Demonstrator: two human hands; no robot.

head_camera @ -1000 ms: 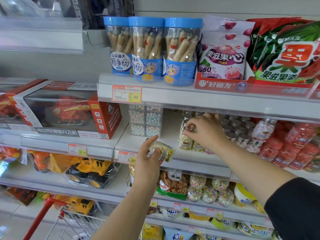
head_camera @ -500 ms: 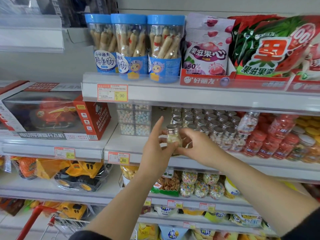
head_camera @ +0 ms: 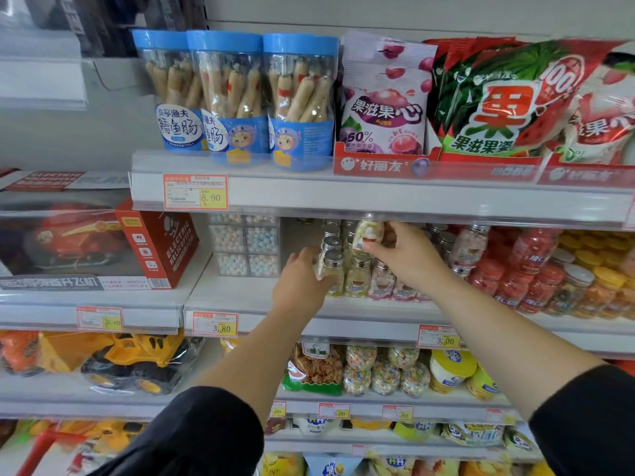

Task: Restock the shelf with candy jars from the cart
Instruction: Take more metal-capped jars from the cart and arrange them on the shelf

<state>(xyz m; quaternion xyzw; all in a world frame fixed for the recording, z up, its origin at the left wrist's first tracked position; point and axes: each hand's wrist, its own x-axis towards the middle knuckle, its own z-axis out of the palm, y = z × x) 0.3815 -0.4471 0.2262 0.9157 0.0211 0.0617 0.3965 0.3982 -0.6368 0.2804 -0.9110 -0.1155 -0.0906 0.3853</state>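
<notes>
candy jar (head_camera: 369, 233) mid-frame, tipped, high over the row of jars (head_camera: 357, 280), pinched in right hand (head_camera: 409, 255) grip | second jar (head_camera: 331, 267) at row's left end, left hand (head_camera: 302, 286) curled round it | both hands were out front, now reach into shelf (head_camera: 360, 322) | jars almost put away

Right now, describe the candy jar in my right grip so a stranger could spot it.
Start at the shelf edge with the 8.90 price tag; just below stand rows of small silver-capped jars. The candy jar pinched in the right grip is the only one raised above those upright rows and tilted.
</notes>
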